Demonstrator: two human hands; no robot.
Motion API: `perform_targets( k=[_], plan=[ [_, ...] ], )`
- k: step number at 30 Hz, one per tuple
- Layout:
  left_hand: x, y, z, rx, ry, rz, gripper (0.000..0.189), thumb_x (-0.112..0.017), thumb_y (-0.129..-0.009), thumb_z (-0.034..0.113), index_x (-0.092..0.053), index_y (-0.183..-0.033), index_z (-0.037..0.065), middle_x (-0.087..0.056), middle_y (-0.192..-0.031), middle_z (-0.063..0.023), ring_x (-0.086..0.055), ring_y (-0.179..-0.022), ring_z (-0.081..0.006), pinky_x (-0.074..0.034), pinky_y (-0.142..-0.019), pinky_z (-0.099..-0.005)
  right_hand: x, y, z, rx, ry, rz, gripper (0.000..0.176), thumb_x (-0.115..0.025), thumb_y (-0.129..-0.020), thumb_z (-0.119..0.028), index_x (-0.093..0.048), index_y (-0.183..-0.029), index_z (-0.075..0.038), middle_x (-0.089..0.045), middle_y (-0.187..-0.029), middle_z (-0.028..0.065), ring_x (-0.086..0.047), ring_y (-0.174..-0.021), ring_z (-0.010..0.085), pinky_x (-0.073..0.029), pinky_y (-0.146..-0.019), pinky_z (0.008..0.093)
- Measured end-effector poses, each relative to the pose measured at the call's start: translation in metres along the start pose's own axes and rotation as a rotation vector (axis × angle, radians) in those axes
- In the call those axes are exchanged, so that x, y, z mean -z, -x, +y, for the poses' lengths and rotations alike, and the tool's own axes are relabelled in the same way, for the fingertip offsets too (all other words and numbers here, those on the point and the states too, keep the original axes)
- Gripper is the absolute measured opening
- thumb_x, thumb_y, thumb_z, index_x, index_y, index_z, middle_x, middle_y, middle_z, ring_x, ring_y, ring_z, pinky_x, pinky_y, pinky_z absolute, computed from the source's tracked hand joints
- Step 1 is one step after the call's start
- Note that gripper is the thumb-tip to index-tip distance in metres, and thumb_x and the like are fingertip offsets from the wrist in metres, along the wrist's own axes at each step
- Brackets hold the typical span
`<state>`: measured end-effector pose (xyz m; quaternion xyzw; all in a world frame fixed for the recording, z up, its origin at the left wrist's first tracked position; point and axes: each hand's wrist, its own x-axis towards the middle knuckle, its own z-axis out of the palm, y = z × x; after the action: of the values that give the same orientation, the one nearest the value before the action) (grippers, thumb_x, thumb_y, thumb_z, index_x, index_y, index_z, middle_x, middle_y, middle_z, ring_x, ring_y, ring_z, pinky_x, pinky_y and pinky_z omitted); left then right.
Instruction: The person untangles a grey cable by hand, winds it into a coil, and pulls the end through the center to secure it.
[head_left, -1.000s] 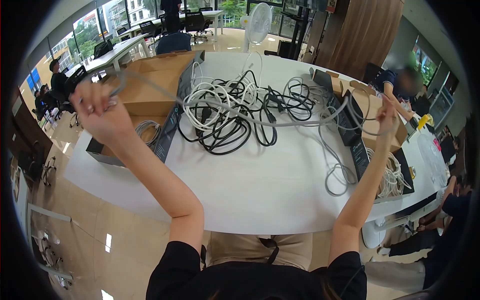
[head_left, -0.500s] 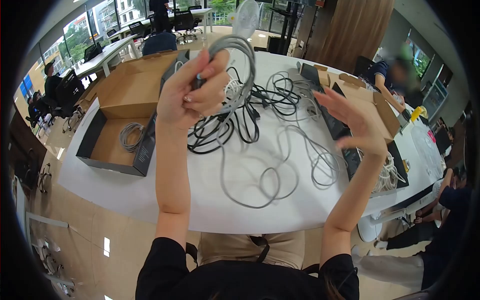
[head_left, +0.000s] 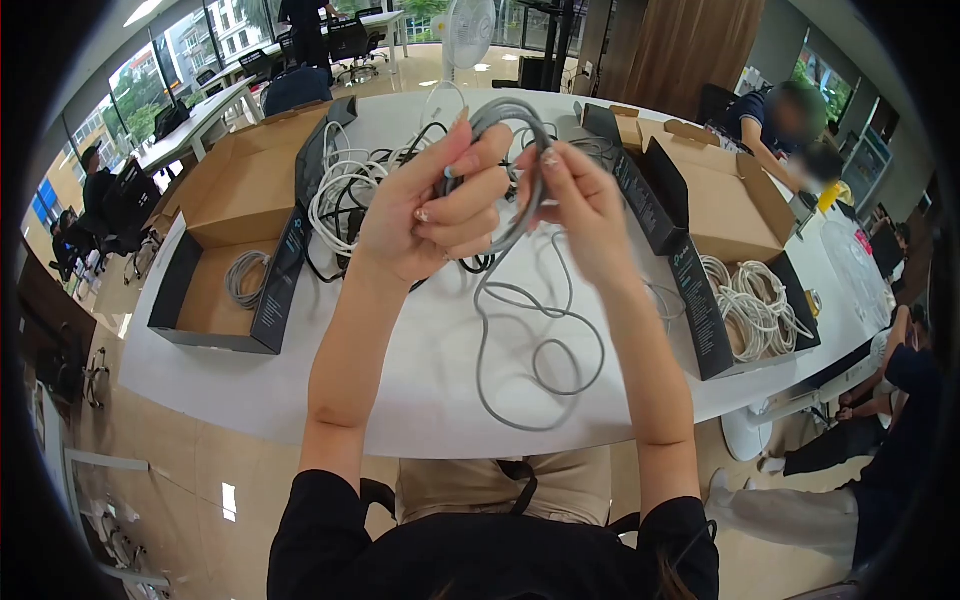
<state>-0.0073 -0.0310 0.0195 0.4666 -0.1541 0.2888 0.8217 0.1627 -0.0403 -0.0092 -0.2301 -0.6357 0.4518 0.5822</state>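
Note:
A looped grey cable [head_left: 515, 108] is held up over the white table, its loose end trailing down in curves on the tabletop. My left hand [head_left: 435, 205] is closed around one side of the loops. On the other side, my right hand [head_left: 585, 205] pinches the cable between thumb and fingers. Behind my hands lies a tangle of white cables [head_left: 340, 185] and black ones, partly hidden by my left hand. To the left, an open box [head_left: 215, 343] contains one coiled grey cable [head_left: 247, 278].
On the right, an open box [head_left: 700, 315] holds a heap of white cables [head_left: 755, 310]. A white fan [head_left: 468, 35] stands beyond the white table [head_left: 420, 420]. A person [head_left: 755, 125] sits at the far right side. Another person [head_left: 900, 440] is at lower right.
My right hand has moved left from the right-hand box and closed on the cable. My left hand has shifted right and slightly down with the loops.

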Motion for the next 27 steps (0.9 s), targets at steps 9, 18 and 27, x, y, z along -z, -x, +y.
perform_targets(
  k=[9,18,27],
  plan=[
    [-0.006,-0.003,-0.005,-0.141,-0.146,0.193,0.029,-0.027,-0.095,0.034,-0.035,-0.077,0.012,-0.027,-0.048,0.0065,-0.017,-0.034,-0.0019,-0.015,-0.034,-0.0175,-0.029,0.002,0.046,-0.349,-0.227,-0.059,0.064,-0.015,-0.088,-0.057,-0.042,-0.120,-0.008,-0.057,-0.103,0.0089,-0.056,-0.093,0.0159,-0.044,-0.080,0.0324],
    [-0.002,0.011,0.028,-0.837,-0.733,0.419,0.026,-0.031,-0.094,0.033,-0.038,-0.084,0.010,-0.027,-0.054,0.0022,-0.021,-0.043,-0.0061,-0.020,-0.042,-0.0209,-0.025,0.036,0.047,-0.312,1.179,-0.818,0.060,-0.047,-0.080,-0.055,-0.054,-0.112,-0.005,-0.061,-0.088,0.0158,-0.056,-0.090,0.0268,-0.020,-0.102,0.0468],
    [0.041,0.060,0.098,-1.056,-0.835,0.526,0.027,-0.032,-0.095,0.029,-0.041,-0.082,0.007,-0.027,-0.058,0.0018,-0.022,-0.048,-0.0066,-0.019,-0.046,-0.0206,-0.020,0.032,-0.021,-0.171,0.701,-0.966,0.034,-0.065,-0.073,-0.032,-0.065,-0.091,-0.004,-0.059,-0.060,0.0056,-0.051,-0.054,0.0207,-0.039,-0.081,0.0357]
  ],
)
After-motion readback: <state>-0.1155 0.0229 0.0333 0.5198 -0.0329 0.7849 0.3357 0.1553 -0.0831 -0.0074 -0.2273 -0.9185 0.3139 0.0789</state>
